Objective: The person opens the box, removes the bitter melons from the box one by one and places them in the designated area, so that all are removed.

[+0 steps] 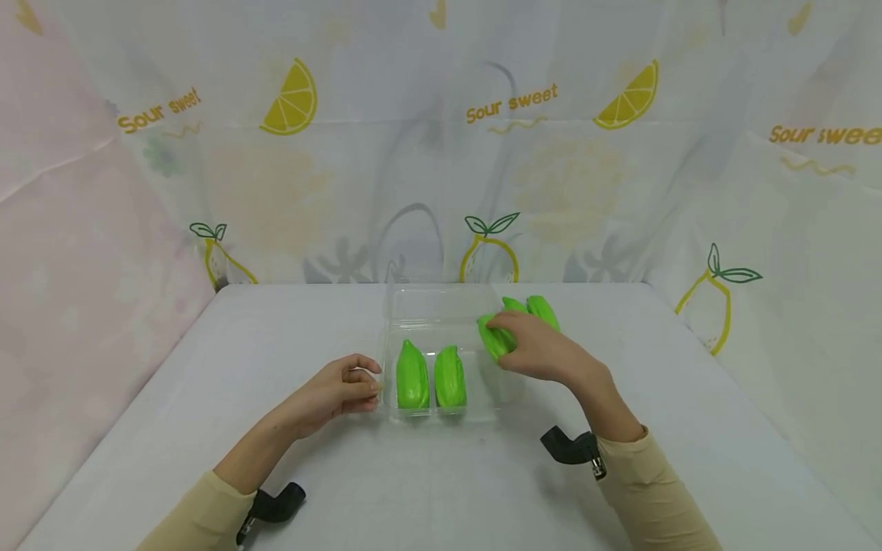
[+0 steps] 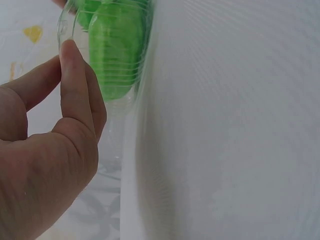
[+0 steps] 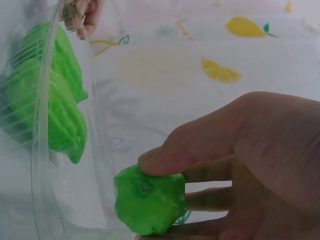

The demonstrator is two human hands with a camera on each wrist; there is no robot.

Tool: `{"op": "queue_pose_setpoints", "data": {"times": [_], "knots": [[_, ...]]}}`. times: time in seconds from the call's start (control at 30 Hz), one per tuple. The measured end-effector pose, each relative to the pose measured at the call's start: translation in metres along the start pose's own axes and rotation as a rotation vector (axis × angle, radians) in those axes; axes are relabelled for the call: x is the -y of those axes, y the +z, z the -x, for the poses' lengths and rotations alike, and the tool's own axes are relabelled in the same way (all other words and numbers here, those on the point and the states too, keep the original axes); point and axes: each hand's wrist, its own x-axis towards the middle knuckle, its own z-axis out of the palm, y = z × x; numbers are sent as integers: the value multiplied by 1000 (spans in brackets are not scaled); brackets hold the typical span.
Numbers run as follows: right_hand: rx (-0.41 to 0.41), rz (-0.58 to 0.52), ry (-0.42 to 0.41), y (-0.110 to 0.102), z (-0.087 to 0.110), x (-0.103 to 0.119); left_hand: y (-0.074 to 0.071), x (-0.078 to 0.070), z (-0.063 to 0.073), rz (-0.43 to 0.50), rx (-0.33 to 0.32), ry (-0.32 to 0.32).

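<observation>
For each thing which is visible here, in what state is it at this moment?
Box: open, partly filled.
Lid: open.
Left hand: pinching the box's edge.
Right hand: gripping a fruit.
Held fruit: in the right hand's fingers.
Boxed fruits: lying side by side.
Far fruits: outside the box, partly hidden.

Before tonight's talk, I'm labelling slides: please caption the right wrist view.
A right hand grips a green, ridged fruit near a clear plastic container holding two similar fruits.
</observation>
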Motion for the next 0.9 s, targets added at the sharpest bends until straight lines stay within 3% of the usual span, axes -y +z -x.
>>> {"op": "queue_pose_setpoints", "data": {"times": [0.23,0.57,0.9], "knots": [[-31,-15,42,-7,0,-6,0,0,0,-8,-2,7],[-152,-30,54,-10,-3,-24,-1,0,-1,-12,3,9],[-195,-55,100,-13,-5,-42,0,0,0,-11,4,11]]}}
